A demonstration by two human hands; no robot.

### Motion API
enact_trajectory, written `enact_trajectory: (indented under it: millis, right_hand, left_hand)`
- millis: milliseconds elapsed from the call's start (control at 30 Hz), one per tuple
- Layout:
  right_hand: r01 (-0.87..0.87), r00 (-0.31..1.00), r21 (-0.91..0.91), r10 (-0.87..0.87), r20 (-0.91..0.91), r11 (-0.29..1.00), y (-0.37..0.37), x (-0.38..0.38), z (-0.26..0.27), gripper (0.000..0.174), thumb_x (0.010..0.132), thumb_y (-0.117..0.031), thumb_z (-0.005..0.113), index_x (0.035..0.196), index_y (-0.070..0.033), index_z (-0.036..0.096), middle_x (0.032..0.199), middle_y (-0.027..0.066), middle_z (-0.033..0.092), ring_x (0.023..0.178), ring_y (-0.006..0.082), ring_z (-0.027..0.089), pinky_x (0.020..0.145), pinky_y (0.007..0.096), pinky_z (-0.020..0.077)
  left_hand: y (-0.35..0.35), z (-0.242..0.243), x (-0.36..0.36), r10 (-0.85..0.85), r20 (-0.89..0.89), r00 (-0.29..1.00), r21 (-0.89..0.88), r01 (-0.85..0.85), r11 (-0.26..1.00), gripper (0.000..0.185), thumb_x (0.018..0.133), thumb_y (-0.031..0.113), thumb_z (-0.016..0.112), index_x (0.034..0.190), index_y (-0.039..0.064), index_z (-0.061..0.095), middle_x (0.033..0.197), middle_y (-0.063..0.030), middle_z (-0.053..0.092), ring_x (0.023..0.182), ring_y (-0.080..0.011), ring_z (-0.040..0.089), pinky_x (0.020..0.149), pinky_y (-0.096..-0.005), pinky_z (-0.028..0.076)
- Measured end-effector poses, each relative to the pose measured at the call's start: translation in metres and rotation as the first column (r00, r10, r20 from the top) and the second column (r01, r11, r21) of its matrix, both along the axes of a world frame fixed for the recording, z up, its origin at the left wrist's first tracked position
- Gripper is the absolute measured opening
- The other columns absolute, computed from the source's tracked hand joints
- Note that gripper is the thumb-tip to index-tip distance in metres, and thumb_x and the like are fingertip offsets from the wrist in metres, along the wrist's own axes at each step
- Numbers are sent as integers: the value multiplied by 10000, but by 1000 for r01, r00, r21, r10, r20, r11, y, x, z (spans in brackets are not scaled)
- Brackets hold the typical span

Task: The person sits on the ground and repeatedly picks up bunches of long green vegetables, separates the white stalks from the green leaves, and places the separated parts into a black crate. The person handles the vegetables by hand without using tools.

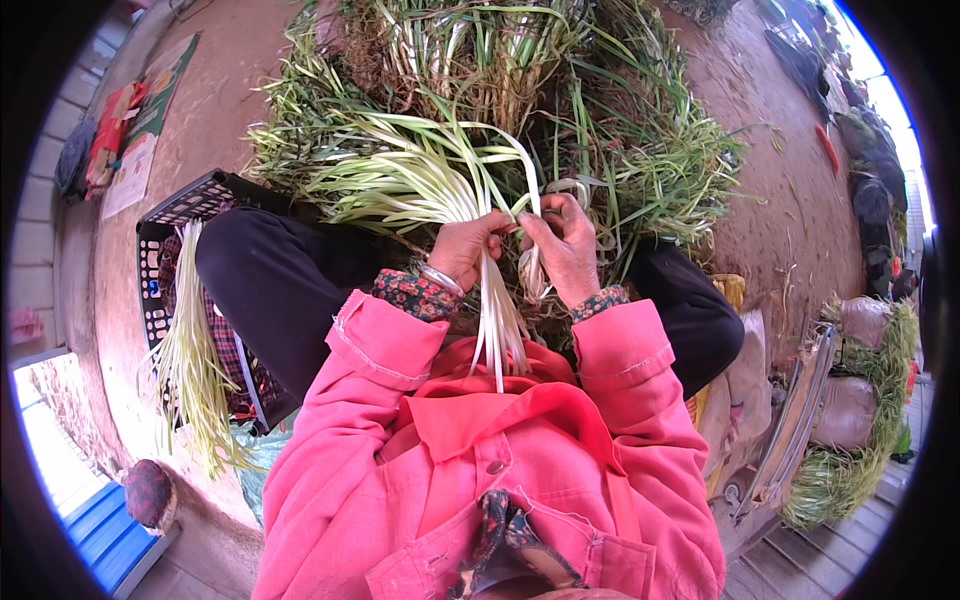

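Observation:
My left hand (471, 246), with a silver bangle at its wrist, is closed around a bunch of pale leafy stalks (501, 315). Their white ends point down towards my lap, and their yellow-green leaves fan out to the upper left. Close beside it, my right hand (559, 238) pinches a single stalk with limp, withered outer leaves (532, 274). The fingertips of both hands nearly meet; whether they touch I cannot tell. Just beyond them lies a large heap of green stalks with brown, matted roots (517, 97).
At my left knee stands a black plastic crate (217, 187) with checked cloth and a bundle of pale stalks (196, 360) draped over its side. Flattened printed sacks (154, 127) lie at the far left. More greens (825, 487) are piled at the right beside wrapped bundles.

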State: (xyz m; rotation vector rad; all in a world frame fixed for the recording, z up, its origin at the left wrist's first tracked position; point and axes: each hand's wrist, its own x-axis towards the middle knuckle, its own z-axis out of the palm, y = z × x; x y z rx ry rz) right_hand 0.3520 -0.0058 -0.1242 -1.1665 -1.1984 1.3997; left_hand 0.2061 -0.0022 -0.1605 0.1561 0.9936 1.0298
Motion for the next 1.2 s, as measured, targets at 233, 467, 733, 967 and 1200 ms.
enact_trajectory:
  millis: [233, 467, 733, 967, 1200]
  right_hand:
    - [-243, 953, -242, 185, -238, 939, 8, 10, 5, 239, 845, -113, 625, 1051, 6, 598, 768, 7, 590, 644, 61, 529, 575, 184, 403]
    - [-173, 902, -74, 188, 389, 982, 13, 11, 1, 207, 801, -185, 643, 799, 19, 609, 616, 40, 601, 493, 74, 522, 497, 244, 417]
    - [-353, 722, -99, 338, 603, 930, 14, 4, 17, 236, 680, -178, 625, 746, 45, 581, 577, 174, 530, 492, 219, 484, 529, 359, 424]
    - [-440, 456, -151, 365, 811, 885, 4, 39, 15, 234, 732, -157, 578, 883, 19, 611, 717, 234, 599, 677, 347, 618, 663, 407, 487]
    - [129, 589, -266, 142, 796, 955, 67, 151, 12, 176, 827, -111, 572, 945, 17, 598, 732, 100, 633, 617, 133, 615, 479, 241, 464]
  left_hand:
    - [-1, 0, -5, -124, -53, 991, -40, 122, 992, 176, 798, 133, 682, 887, -9, 631, 678, -15, 582, 476, -82, 482, 437, -214, 401]
    - [5, 22, -14, -31, -98, 995, 47, 36, 998, 211, 767, 132, 734, 904, 15, 625, 715, -14, 611, 465, -44, 478, 397, -170, 383]
    - [11, 35, -27, 58, -139, 989, 171, -34, 985, 150, 794, 92, 694, 891, -1, 630, 687, -35, 622, 441, -50, 457, 402, -172, 384]
    - [36, 74, -104, 388, 59, 920, 302, -387, 871, 141, 820, 78, 660, 893, -7, 574, 771, -69, 613, 482, -44, 435, 398, -174, 396]
    - [53, 139, -188, 497, -67, 865, 514, -397, 760, 196, 838, 181, 658, 930, 28, 577, 670, 8, 569, 446, -46, 447, 441, -203, 429]
